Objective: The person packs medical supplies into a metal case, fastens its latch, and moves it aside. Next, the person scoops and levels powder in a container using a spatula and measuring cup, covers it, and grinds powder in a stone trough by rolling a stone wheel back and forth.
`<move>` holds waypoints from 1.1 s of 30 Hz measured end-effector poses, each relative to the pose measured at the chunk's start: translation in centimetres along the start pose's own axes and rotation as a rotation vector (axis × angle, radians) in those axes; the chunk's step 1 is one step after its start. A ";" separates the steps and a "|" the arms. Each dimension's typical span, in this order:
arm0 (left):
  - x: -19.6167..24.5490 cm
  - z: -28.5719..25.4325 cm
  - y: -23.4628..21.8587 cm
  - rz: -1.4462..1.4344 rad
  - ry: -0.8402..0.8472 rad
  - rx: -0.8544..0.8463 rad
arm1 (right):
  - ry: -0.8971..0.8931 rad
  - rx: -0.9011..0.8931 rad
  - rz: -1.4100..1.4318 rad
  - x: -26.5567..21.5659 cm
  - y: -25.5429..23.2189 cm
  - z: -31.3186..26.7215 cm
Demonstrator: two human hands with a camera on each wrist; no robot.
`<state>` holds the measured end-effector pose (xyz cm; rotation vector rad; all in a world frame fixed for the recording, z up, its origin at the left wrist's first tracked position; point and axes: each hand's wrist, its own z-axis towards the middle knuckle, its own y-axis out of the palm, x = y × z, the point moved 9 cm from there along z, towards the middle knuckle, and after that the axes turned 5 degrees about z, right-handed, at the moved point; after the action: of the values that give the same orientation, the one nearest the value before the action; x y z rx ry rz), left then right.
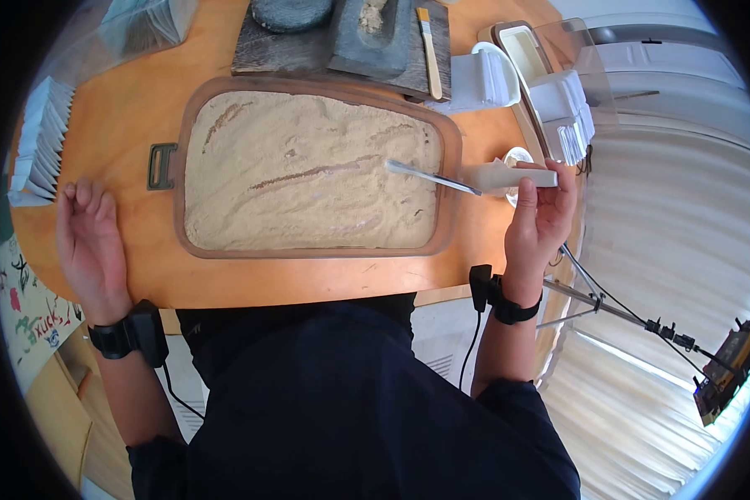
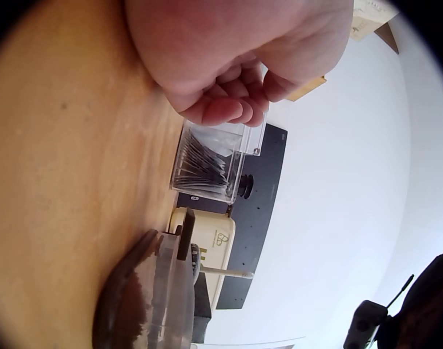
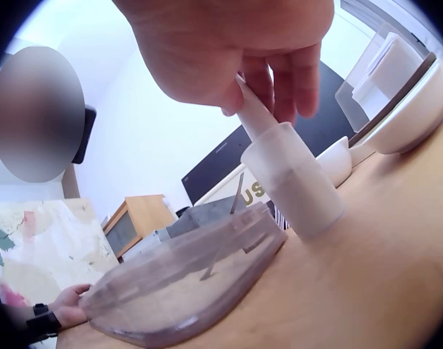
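Observation:
My right hand (image 1: 540, 218) pinches a flat white handle (image 1: 537, 177) between thumb and fingers, right of the tray. In the right wrist view the handle (image 3: 255, 116) slants down into the mouth of a frosted cup (image 3: 297, 189) standing on the table; the handle's lower end is hidden there. A translucent brown tray (image 1: 180, 167) of smoothed beige powder (image 1: 308, 167) lies in front of me, a shallow groove across its middle. A thin metal tool (image 1: 433, 177) leans over its right rim. My left hand (image 1: 93, 242) rests on the table left of the tray, fingers loosely curled, holding nothing.
Behind the tray, a dark board (image 1: 267, 62) bears a stone block (image 1: 367, 50) with a hollow and a brush (image 1: 430, 54). White bowl (image 1: 508, 75) and folded papers (image 1: 562, 108) stand at the back right. Pleated packets (image 1: 40, 142) stand far left.

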<state>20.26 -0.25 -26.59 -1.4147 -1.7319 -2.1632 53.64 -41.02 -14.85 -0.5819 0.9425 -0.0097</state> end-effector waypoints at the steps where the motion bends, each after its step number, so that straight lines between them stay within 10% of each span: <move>1: 0.0 0.1 0.1 -0.011 0.006 -0.028 | -0.029 0.039 -0.029 -0.4 -0.4 0.0; 33: 0.0 0.1 0.2 0.012 0.002 -0.032 | -0.065 0.056 -0.101 -0.8 -0.2 -0.4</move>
<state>20.46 -0.27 -26.42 -1.4256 -1.6919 -2.1952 52.91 -41.13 -14.37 -0.5738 0.8464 -0.1064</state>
